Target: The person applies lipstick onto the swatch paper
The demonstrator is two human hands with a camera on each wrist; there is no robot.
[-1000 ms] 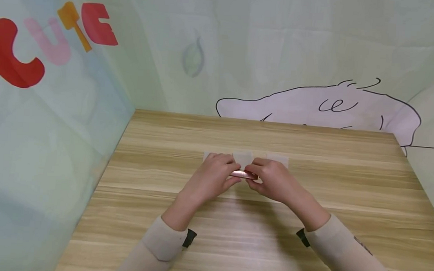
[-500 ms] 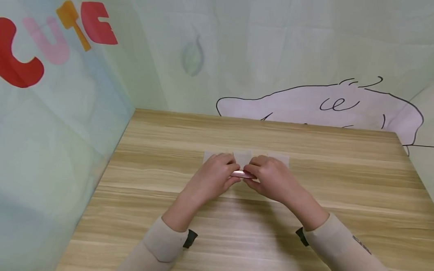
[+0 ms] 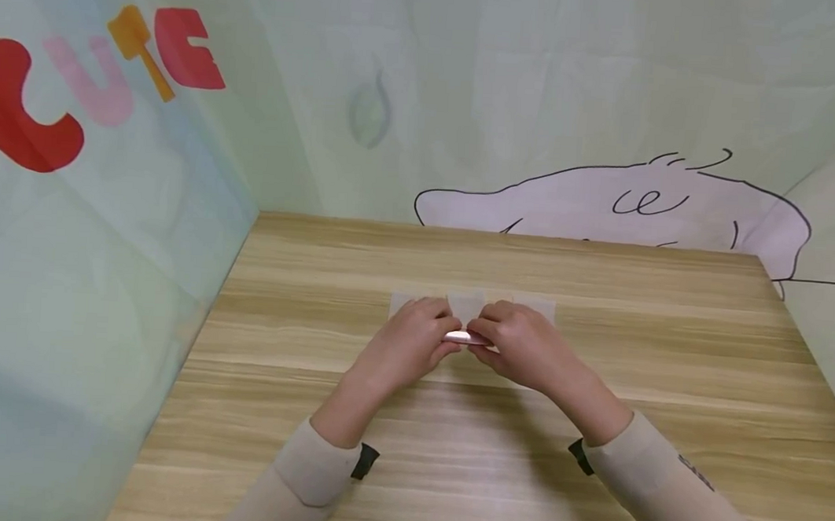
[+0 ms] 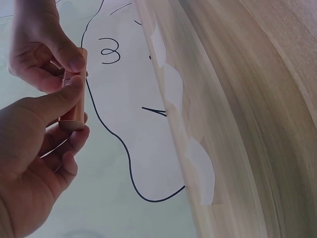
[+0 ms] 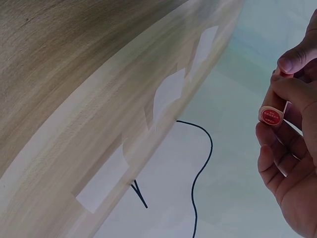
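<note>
Both hands hold a rose-gold lipstick tube [image 3: 461,337] sideways over the table, one hand at each end. My left hand [image 3: 409,339] pinches the left part between thumb and fingers. On the right part, my right hand [image 3: 522,343] has the same kind of pinch, with the two thumbs close together in the left wrist view. A round red label with pale print [image 5: 271,116] shows on one end of the tube in the right wrist view. Fingers hide much of the tube's length, and its cap appears closed.
Three pale paper slips lie in a row just beyond the hands: a left slip [image 3: 401,300], a middle slip [image 3: 466,302] and a right slip [image 3: 539,306]. They curl up from the wood-grain table [image 3: 303,286]. A printed cloth backdrop [image 3: 327,90] borders the table.
My right hand has shifted slightly left along the lipstick tube, covering more of its right end and narrowing the gap between the hands. The left hand stays almost still.
</note>
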